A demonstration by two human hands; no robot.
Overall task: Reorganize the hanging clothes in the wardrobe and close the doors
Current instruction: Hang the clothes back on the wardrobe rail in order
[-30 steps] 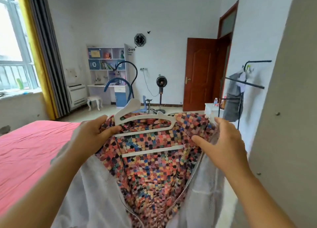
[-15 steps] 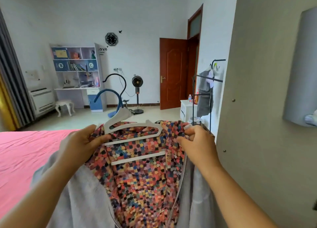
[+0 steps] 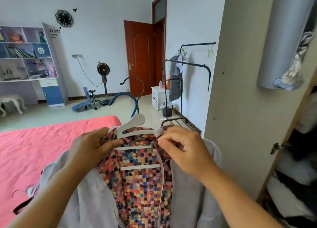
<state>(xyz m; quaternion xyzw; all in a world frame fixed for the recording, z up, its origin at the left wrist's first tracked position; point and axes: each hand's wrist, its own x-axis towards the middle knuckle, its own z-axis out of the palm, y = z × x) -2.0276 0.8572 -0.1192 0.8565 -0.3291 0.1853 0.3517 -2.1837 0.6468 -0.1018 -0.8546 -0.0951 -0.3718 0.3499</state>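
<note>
— What's she got, there at the front?

— A jacket (image 3: 96,198), grey outside and chequered inside, on a white hanger (image 3: 133,124), held in front of her, near the bed (image 3: 42,150). The left hand (image 3: 89,150) grips the left shoulder and hanger arm; the right hand (image 3: 185,150) pinches the collar at the right end.

— So how should she finish it?

— I'd pull the right shoulder fully over the hanger's end, square the collar, then lift by the hook (image 3: 135,93) so nothing slides off.

— And where does it go?

— The wardrobe (image 3: 240,107) on the right, its inside showing at the far right.

— Anything changed?

— A moment ago the right hand was flatter against the cloth; now its fingers are curled tight. She has also turned right, so the wardrobe fills more of the view and the rack (image 3: 188,63) beyond shows wider.
</note>
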